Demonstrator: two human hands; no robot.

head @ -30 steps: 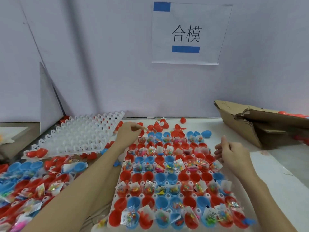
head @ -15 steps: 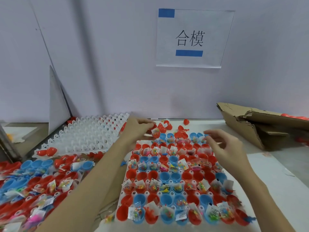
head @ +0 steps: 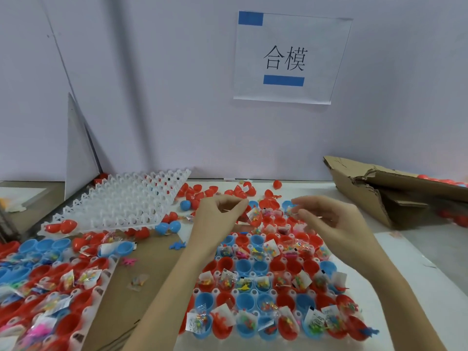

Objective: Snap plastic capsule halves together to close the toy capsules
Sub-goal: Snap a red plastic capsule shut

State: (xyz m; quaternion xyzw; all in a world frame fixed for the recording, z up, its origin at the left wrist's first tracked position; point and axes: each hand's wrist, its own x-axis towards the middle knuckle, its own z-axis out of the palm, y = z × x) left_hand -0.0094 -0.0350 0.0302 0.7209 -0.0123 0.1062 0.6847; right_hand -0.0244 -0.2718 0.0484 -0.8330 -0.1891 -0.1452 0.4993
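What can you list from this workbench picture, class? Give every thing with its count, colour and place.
White plastic grid tray holding capsule halves: one, centre, under both hands.
Open red and blue plastic capsule halves: many, in that tray, several holding small bagged toys.
Second filled tray: one, lower left, cut off by the frame.
Empty white plastic grid tray: one, back left.
Loose red capsule halves: a scatter, along the back.
Torn brown cardboard box: one, right.
Paper sign with blue bars: one, on the wall.
Left hand: pinches a red capsule half with a bagged toy.
Right hand: fingers curled, contents unclear.
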